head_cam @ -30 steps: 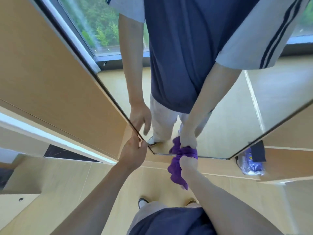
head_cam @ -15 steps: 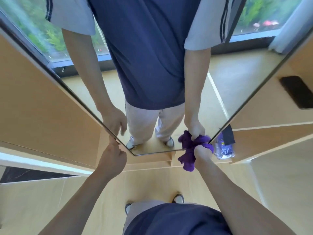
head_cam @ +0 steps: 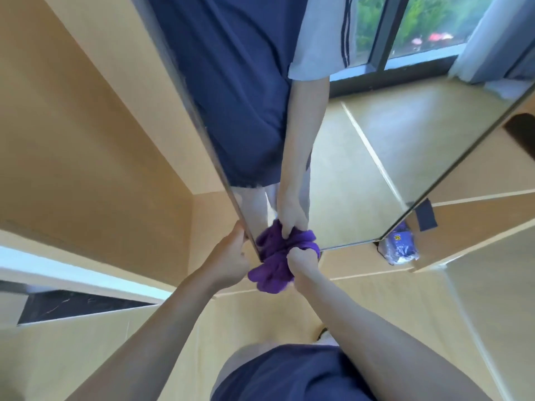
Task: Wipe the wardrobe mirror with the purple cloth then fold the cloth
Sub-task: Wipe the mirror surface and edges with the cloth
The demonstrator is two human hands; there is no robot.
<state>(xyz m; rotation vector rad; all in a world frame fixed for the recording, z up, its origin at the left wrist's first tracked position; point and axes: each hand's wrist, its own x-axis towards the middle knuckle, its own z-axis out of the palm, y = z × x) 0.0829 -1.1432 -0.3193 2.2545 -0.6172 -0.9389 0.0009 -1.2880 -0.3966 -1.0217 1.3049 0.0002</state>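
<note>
My right hand (head_cam: 302, 260) has its fingers curled tight around the bunched cloth (head_cam: 270, 270), pressing it against the mirror (head_cam: 362, 180) at its bottom left corner. My left hand (head_cam: 231, 261) grips the mirror's left edge, fingers curled round it. A purple packet (head_cam: 401, 246) sits past the mirror's lower right corner.
</note>
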